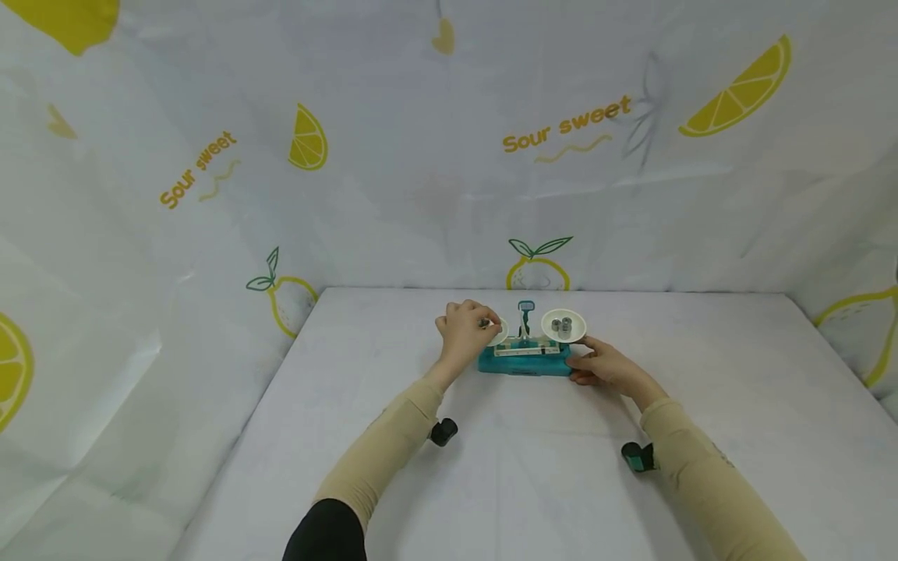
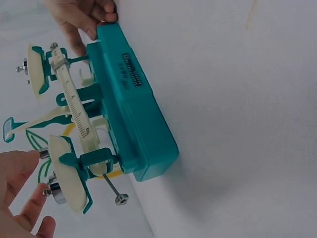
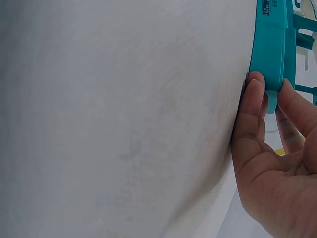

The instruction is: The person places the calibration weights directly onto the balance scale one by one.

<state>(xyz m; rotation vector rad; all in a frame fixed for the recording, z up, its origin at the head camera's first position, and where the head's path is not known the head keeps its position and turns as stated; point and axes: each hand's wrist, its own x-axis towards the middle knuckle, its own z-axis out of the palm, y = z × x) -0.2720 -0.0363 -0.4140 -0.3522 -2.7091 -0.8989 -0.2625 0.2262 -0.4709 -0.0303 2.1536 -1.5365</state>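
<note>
A teal balance scale with two cream pans stands on the white table. My left hand is at its left pan, the fingers curled around small metal weights. In the left wrist view one fingertip meets a small silver weight, and another finger is at the knob of a larger weight. The right pan carries several silver weights. My right hand grips the right end of the base, thumb on one side and fingers on the other in the right wrist view.
The white tabletop spreads out around the scale. Behind it hangs a white cloth backdrop printed with lemons. Black wrist cameras sit below each forearm. A metal adjusting screw sticks out from the scale's left end.
</note>
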